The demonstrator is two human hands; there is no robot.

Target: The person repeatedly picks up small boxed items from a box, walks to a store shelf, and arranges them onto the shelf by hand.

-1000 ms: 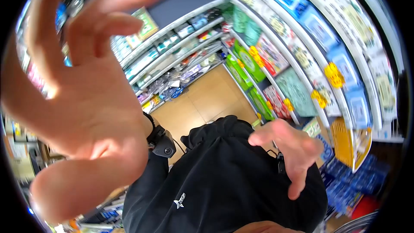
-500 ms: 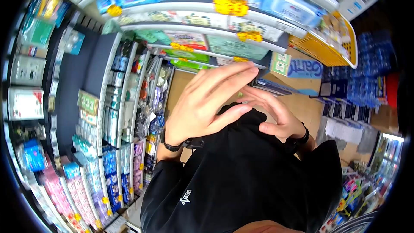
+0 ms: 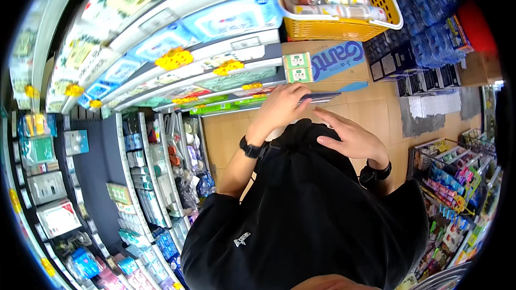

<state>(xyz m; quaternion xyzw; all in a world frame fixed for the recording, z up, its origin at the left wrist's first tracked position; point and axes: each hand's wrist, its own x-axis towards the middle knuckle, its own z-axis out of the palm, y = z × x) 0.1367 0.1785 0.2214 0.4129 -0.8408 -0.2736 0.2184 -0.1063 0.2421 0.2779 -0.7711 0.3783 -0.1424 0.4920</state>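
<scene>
My left hand (image 3: 282,106) is held out in front of my chest, near the low end of the shelf (image 3: 322,98). Its fingers bend a little and the thumb stands apart, with nothing visible held. Beside it, my right hand (image 3: 352,137) has its fingers stretched out and its thumb apart, also holding nothing. A gap separates the two hands. Just beyond my left hand, green-and-white boxes (image 3: 298,67) are stacked at the shelf end, against a cardboard carton (image 3: 344,64) with blue lettering.
A yellow basket (image 3: 336,28) full of packaged goods stands ahead. Wipes packs (image 3: 231,17) line the shelf on the left front. Stacked bottle packs (image 3: 430,16) are at the right. Further shelves (image 3: 153,182) run along my left, and racks of goods (image 3: 451,182) stand right.
The view has turned rightward, bringing the yellow basket and carton closer to the middle. My hands have moved further apart, and the left fingers, outstretched before, now bend more.
</scene>
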